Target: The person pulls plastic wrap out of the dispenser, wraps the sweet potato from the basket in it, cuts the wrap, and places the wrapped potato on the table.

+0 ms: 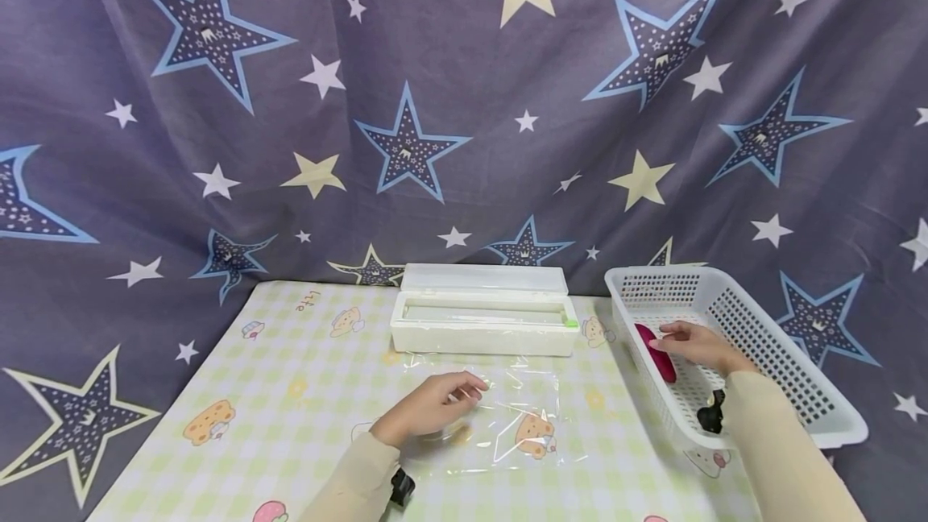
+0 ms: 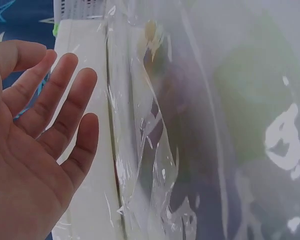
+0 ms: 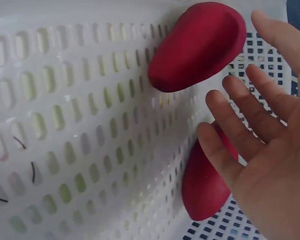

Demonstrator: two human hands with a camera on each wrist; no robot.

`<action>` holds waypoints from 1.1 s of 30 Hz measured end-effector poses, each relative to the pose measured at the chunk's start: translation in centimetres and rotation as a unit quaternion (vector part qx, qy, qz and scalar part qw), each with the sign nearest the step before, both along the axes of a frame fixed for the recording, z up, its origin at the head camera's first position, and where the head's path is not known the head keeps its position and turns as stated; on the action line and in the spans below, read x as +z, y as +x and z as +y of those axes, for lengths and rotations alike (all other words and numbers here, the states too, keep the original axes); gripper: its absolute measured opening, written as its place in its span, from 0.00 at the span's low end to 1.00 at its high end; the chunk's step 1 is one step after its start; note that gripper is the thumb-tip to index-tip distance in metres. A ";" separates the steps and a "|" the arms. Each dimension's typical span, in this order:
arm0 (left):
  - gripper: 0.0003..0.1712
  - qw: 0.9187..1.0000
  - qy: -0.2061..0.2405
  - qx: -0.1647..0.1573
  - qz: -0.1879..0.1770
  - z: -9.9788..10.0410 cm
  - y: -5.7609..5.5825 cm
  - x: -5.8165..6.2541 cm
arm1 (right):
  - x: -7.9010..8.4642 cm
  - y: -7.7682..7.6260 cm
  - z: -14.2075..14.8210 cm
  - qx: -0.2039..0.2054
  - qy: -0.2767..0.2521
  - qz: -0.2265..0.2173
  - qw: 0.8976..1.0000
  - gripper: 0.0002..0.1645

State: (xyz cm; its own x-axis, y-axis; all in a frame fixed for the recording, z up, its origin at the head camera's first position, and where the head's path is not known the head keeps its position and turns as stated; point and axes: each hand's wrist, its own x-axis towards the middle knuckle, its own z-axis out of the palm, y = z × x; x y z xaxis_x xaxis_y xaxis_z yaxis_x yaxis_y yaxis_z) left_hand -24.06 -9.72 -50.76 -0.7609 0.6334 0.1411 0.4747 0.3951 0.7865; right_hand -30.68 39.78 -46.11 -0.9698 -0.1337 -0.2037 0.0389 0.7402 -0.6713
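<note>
My left hand (image 1: 438,405) hovers over a sheet of clear cling film (image 1: 522,401), its fingers relaxed and holding nothing. The film lies creased and shiny in front of a long white cling film box (image 1: 482,338) with its lid raised. In the left wrist view, the palm and loosely bent fingers (image 2: 65,107) show beside the box. My right hand (image 1: 699,345) reaches into a white plastic basket (image 1: 768,345), fingers spread. Close to its fingertips is a smooth, dark-red oblong item (image 3: 197,47); a second red oblong item (image 3: 207,175) lies partly behind the fingers.
A pale checked cloth (image 1: 290,393) with cartoon prints covers the table. A small green piece (image 1: 571,324) sits at the box's right end. Behind the table hangs a dark curtain (image 1: 464,159) with stars. Perforated walls ring the basket at the table's right side.
</note>
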 end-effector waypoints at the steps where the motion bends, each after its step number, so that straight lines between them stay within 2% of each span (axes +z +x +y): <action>1: 0.17 1.000 -0.001 0.000 -0.002 0.1 0.0 0.0 | -0.1 0.0 0.0 0.003 -0.006 -0.011 1.000 0.47; 7: 0.16 1.000 -0.007 0.003 0.001 0.6 0.0 0.1 | -0.4 0.0 0.0 0.014 -0.030 -0.058 0.998 0.50; 15: 0.16 1.000 -0.006 -0.005 0.002 1.3 0.0 0.0 | -0.5 -0.2 -0.3 0.006 -0.040 -0.104 0.994 0.52; 26: 0.16 1.000 -0.008 -0.012 -0.012 2.5 -0.1 0.2 | -1.0 -0.4 -0.3 0.007 -0.016 -0.103 0.994 0.50; 33: 0.16 1.000 -0.011 -0.012 -0.017 3.0 -0.2 0.5 | -0.8 -0.4 -0.3 0.014 -0.008 -0.097 0.995 0.47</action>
State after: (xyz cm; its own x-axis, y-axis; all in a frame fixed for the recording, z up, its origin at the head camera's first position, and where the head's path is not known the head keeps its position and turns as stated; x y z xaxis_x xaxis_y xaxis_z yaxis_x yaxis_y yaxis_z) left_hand -24.24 -6.73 -50.31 -0.7491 0.6549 0.1003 0.4570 0.4011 0.7939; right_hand -31.07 39.49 -46.91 -0.9083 -0.1639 -0.3849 0.1494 0.7323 -0.6644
